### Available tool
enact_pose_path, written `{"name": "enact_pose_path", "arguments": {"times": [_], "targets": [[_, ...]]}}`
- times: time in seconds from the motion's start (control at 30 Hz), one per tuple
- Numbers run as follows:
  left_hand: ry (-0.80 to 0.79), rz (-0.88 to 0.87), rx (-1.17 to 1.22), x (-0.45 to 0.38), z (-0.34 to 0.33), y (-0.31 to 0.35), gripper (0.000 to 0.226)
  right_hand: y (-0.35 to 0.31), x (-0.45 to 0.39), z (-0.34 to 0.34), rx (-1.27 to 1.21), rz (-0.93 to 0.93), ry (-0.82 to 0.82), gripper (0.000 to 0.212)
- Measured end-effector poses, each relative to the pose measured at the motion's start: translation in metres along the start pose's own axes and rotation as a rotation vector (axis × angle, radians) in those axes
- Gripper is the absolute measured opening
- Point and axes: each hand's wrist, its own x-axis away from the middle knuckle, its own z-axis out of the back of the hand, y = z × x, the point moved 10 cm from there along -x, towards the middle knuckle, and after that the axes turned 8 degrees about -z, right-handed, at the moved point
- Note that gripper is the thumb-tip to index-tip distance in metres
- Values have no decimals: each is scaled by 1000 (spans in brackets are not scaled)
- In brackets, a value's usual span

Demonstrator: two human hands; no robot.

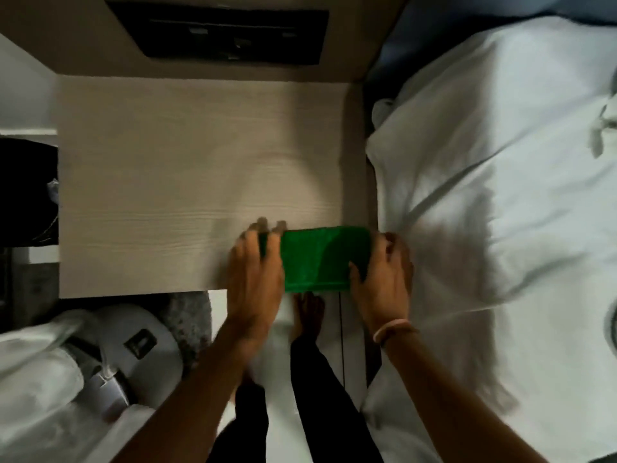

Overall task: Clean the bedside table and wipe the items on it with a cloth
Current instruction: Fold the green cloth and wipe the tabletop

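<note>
Both hands are at the near right corner of the worktop (167,182), one at each end of a folded green cloth (320,259). Left hand (255,279): laid palm down over the cloth's left end, fingers extended and slightly parted, fingertips reaching past the cloth's far edge. Right hand (384,279): set at the cloth's right end, fingers curled around that edge and thumb lying on top, so the end is gripped between them. A pale band (389,329) sits on the right wrist.

Cloth: folded into a rectangle, lying flat on the worktop, its near edge level with the worktop's front edge and its right end at the worktop's right edge, just beside the bed.

Worktop: light wood-grain surface; the visible area carries only the cloth and the hands. A dark rectangular panel (220,31) is mounted on the wall behind it; detail is blurred.

Bed (500,195): directly right of the worktop, covered in rumpled white bedding.

Floor: the person's bare foot (309,312) and dark trouser legs show below the worktop's front edge. A white appliance (133,339) stands at lower left; its type cannot be determined.
</note>
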Motion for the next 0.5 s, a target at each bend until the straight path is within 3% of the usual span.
{"name": "enact_pose_path", "arguments": {"times": [0.1,0.2,0.23,0.33,0.5], "targets": [[-144,-192,-129,14,-31,27,58,-21,38,-27,223,272,86,52],[-251,-244,-180,24,-56,22,64,-22,43,-55,253,243,-28,69],[-252,-258,-180,18,-58,14,63,-26,36,-58,244,240,-29,72],[-208,-304,-181,-23,-53,-5,60,-50,-1,-54,242,287,48,51],[-72,-353,-213,-142,-14,-35,61,-122,-100,-27,207,297,107,57]]}}
